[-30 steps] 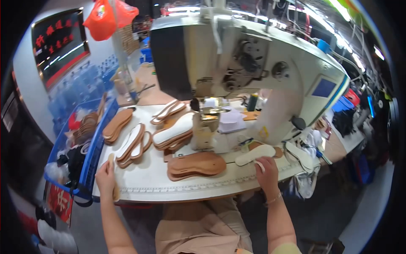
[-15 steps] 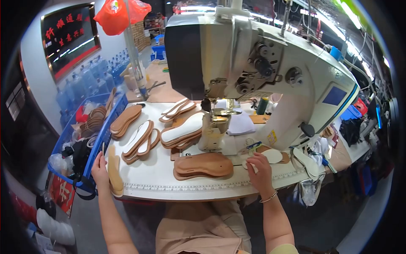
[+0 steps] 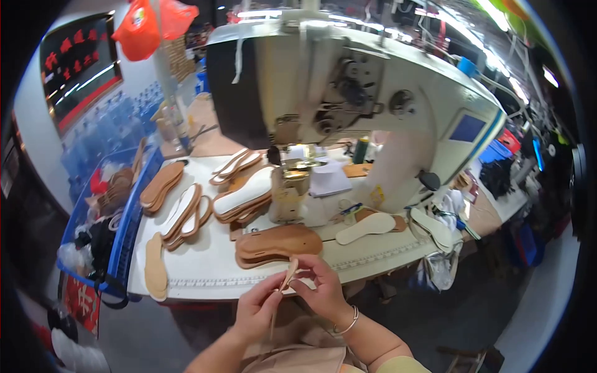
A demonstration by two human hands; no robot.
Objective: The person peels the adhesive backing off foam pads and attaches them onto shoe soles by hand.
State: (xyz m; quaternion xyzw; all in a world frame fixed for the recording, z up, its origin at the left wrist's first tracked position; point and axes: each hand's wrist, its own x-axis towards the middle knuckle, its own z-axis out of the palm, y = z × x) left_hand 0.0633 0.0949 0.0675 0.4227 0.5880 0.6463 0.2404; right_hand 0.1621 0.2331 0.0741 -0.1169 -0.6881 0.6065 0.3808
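Both my hands meet at the table's front edge, holding one thin tan insole [image 3: 290, 272] seen nearly edge-on; its full outline is hidden. My left hand [image 3: 256, 309] pinches its lower part between thumb and fingers. Higher up, my right hand [image 3: 320, 289] grips it, a bracelet on that wrist. Just beyond my fingers lies a stack of brown soles [image 3: 278, 242]. A cream insole [image 3: 365, 229] rests flat to the right of that stack. Tan insoles [image 3: 155, 267] lie at the table's left end.
A large sewing machine [image 3: 398, 149] stands over the white table [image 3: 205, 264], its post behind the brown stack. White-topped soles [image 3: 245, 194] are piled left of the post. At left is a blue crate [image 3: 121, 230] of scraps. Scissors [image 3: 351, 210] lie near the machine base.
My left hand has come from the table's left end to the front middle. My right hand has left the cream insole and joined it on the thin tan insole. The view has shifted.
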